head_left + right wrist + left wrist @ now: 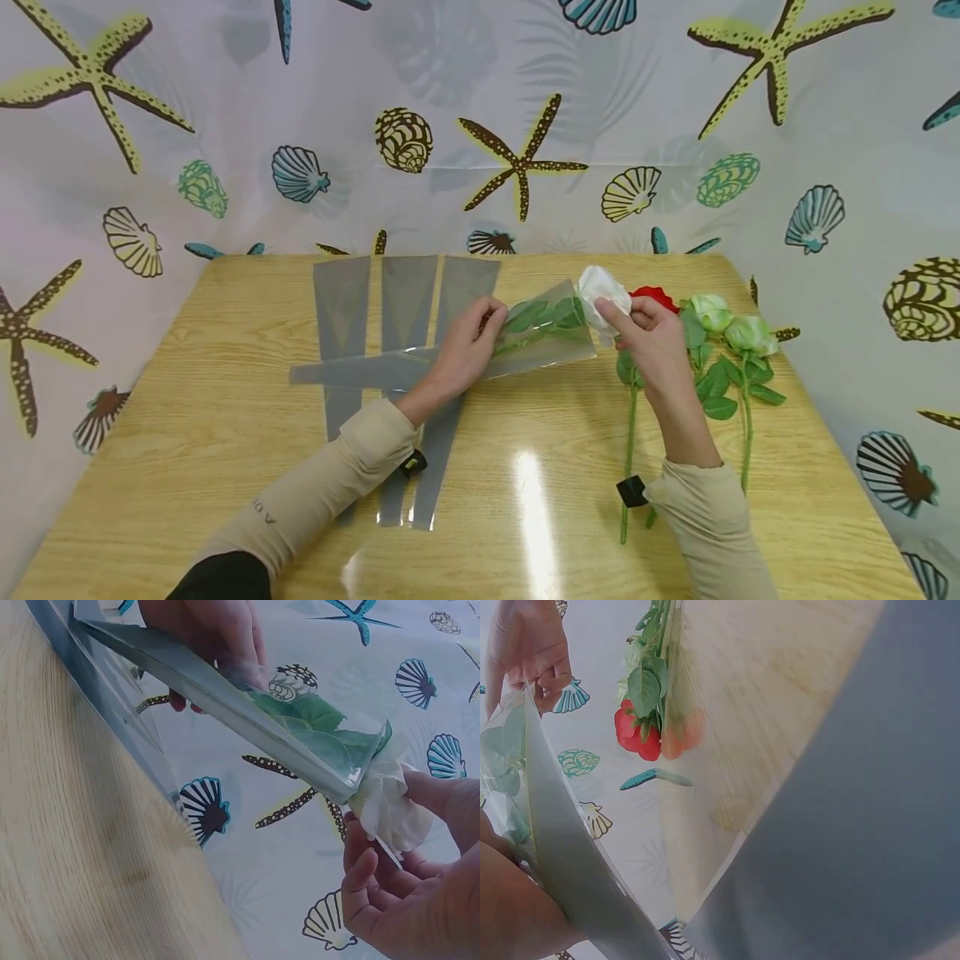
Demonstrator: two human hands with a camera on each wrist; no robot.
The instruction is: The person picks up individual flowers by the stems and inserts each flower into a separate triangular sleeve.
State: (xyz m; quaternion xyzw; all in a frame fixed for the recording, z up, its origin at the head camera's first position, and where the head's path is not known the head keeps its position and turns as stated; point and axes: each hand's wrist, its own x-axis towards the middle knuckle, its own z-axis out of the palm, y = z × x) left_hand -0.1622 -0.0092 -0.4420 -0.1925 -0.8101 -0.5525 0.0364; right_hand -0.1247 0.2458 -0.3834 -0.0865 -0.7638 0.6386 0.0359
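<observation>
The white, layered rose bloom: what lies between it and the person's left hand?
In the head view, the leafy green stem, inside a long, tapered, clear plastic sleeve, lies between left hand and bloom.

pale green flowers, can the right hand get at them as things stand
Probably yes, though the right hand is holding the white flower and may need to let go first. The pale green flowers lie close on that hand's right, and nothing seems in the way.

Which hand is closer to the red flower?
Right. The right hand, holding the white flower, overlaps the red flower's near edge in the head view; the left hand, gripping the plastic sleeve, is farther left.
</observation>
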